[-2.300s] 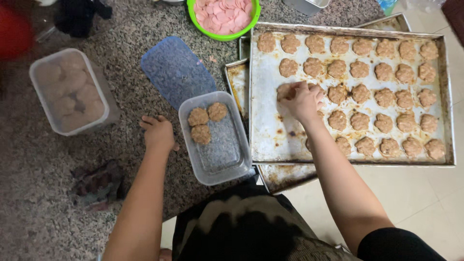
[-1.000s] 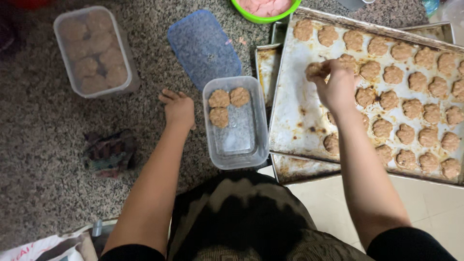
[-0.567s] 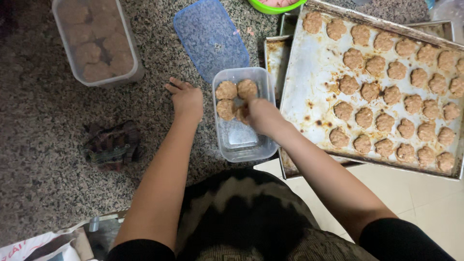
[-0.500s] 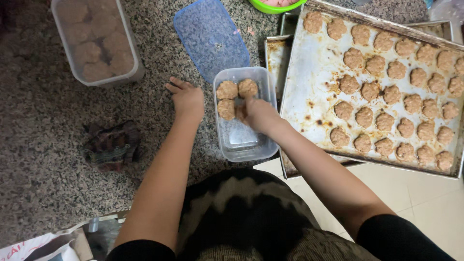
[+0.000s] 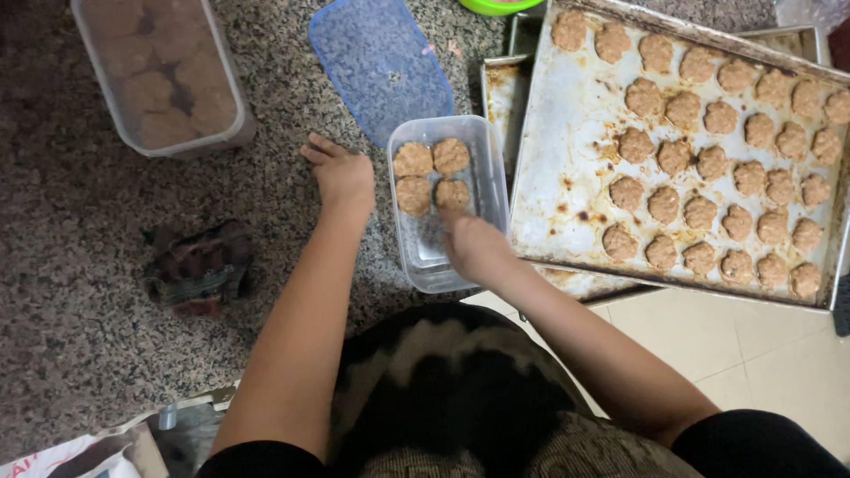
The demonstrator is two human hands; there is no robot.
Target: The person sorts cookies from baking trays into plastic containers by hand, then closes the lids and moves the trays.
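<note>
A clear plastic container point(image 5: 492, 168) stands on the speckled granite counter and holds several round brown patties point(image 5: 432, 175) at its far end. My right hand point(image 5: 475, 248) hovers over the container's near end, just below the patties; it is blurred, and I cannot tell whether it holds anything. Just left of the container, my left hand point(image 5: 340, 175) rests flat on the counter with fingers apart. To the right, a metal baking tray point(image 5: 567, 195) carries several rows of the same patties point(image 5: 699, 164).
A blue lid point(image 5: 381, 62) lies beyond the container. A second clear container point(image 5: 159, 80) full of patties stands at the far left. A crumpled dark cloth point(image 5: 199, 270) lies at the near left. A green bowl rim point(image 5: 500, 5) shows at the top edge. Tiled floor shows lower right.
My right hand took a patty from the tray, carried it left into the clear container and set it beside the others. It has since drawn back toward me. The left hand stayed put.
</note>
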